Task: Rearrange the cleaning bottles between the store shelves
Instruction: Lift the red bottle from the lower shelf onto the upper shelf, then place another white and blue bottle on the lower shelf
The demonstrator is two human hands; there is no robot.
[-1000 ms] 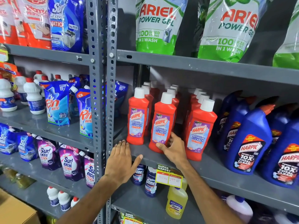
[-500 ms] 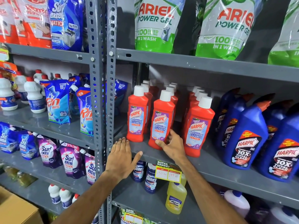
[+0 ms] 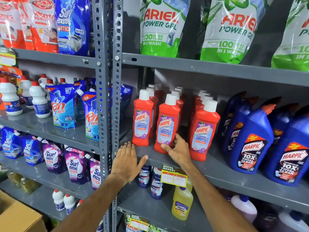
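Note:
Three rows of red Harpic bathroom cleaner bottles with white caps stand on the grey middle shelf (image 3: pixel 215 168). My right hand (image 3: pixel 178 149) wraps the base of the middle front red bottle (image 3: pixel 167 126), thumb on its label and fingers behind it. The left front red bottle (image 3: pixel 143 118) and the right front red bottle (image 3: pixel 203 131) stand untouched. My left hand (image 3: pixel 127 162) lies flat with fingers apart on the shelf's front edge, just below the left bottle, holding nothing. Blue Harpic toilet cleaner bottles (image 3: pixel 250 143) stand to the right.
Grey slotted uprights (image 3: pixel 107 97) split the two shelf bays. Rin pouches (image 3: pixel 62 108) and white bottles (image 3: pixel 39 101) fill the left bay, Surf Excel pouches (image 3: pixel 73 164) below. Ariel pouches (image 3: pixel 160 27) hang above. Domex bottles (image 3: pixel 156 183), a yellow bottle (image 3: pixel 182 203) and a price tag (image 3: pixel 173 175) sit underneath.
My right hand has closed further around the middle red bottle's base, fingers now reaching behind it. My left hand stays flat on the shelf edge.

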